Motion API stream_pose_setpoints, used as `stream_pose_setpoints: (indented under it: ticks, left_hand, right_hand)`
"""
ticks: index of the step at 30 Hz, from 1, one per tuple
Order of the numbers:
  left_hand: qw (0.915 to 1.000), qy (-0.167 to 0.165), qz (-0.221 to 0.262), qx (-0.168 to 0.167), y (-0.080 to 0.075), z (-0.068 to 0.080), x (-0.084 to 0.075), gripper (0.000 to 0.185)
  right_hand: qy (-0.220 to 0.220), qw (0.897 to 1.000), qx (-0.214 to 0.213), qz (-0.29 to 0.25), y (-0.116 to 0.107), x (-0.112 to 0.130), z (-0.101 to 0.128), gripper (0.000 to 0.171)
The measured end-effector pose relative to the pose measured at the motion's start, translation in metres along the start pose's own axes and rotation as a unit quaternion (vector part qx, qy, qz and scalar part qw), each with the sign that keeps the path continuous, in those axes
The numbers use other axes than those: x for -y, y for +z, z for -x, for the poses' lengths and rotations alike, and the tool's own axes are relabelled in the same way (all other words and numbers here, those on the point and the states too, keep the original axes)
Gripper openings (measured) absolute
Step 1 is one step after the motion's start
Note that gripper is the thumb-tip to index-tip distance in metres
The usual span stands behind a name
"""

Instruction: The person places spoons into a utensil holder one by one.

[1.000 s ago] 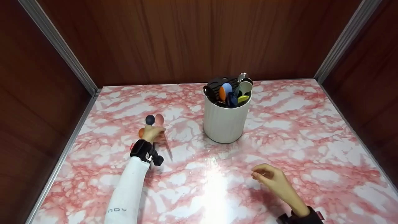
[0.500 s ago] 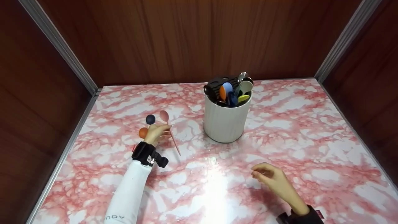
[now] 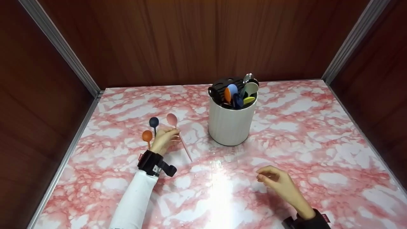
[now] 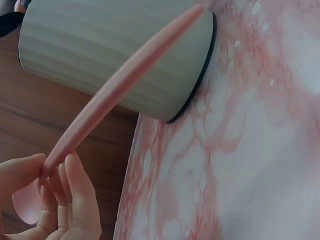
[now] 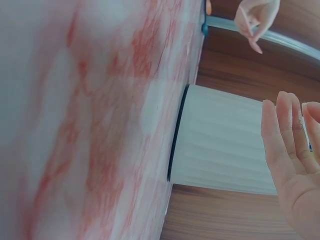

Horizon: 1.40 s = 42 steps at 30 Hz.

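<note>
My left hand pinches a pink spoon just below its bowl. In the left wrist view the thumb and fingertips meet on the handle, which slants up across the picture, lifted off the table. Beside that hand lie a navy spoon and an orange spoon, their lower handles hidden by it. My right hand hovers over the front right of the table, fingers loosely bent, holding nothing. A ribbed white utensil holder stands upright between the hands, farther back.
Several utensils fill the holder, among them a black slotted turner, an orange spoon head and a yellow one. Brown wood panels close off the back and both sides of the pink marbled table.
The left hand has shifted right, carrying the pink spoon away from the navy and orange spoons, which now show more of their handles. My right hand stays put.
</note>
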<state>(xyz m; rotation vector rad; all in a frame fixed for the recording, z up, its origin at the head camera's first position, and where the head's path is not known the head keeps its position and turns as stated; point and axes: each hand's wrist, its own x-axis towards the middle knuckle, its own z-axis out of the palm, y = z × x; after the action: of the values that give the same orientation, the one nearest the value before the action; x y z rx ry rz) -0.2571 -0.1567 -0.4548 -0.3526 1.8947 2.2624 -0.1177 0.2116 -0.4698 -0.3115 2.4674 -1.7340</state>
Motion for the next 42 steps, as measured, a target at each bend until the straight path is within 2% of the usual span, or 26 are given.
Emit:
stream_pose_setpoints:
  ticks: [7, 15, 21, 26, 35, 42]
  left_hand:
    - [0.9999, -0.009, -0.002, 0.005, 0.011, 0.009, 0.002, 0.024]
    - [0.999, 0.023, 0.035, 0.017, 0.025, 0.021, 0.006, 0.006]
    - [0.9973, 0.048, 0.047, 0.029, 0.034, 0.029, 0.01, 0.006]
    - [0.9966, 0.048, 0.054, 0.041, 0.042, 0.035, 0.013, 0.008]
    - [0.9936, 0.05, 0.074, 0.068, 0.054, 0.048, 0.017, 0.007]
    - [0.992, 0.049, 0.065, 0.096, 0.065, 0.057, 0.021, 0.009]
  right_hand:
    - [0.019, 1.0, 0.002, 0.007, 0.001, 0.002, 0.0, 0.027]
    - [0.025, 1.0, 0.008, -0.001, 0.001, 0.002, -0.003, 0.029]
    - [-0.001, 1.0, 0.004, 0.014, 0.003, 0.002, -0.004, 0.029]
    - [-0.008, 1.0, 0.007, 0.015, 0.004, 0.004, -0.006, 0.027]
    - [0.011, 1.0, 0.004, 0.013, 0.007, 0.009, -0.009, 0.029]
    - [-0.002, 1.0, 0.008, 0.005, 0.01, 0.012, -0.013, 0.029]
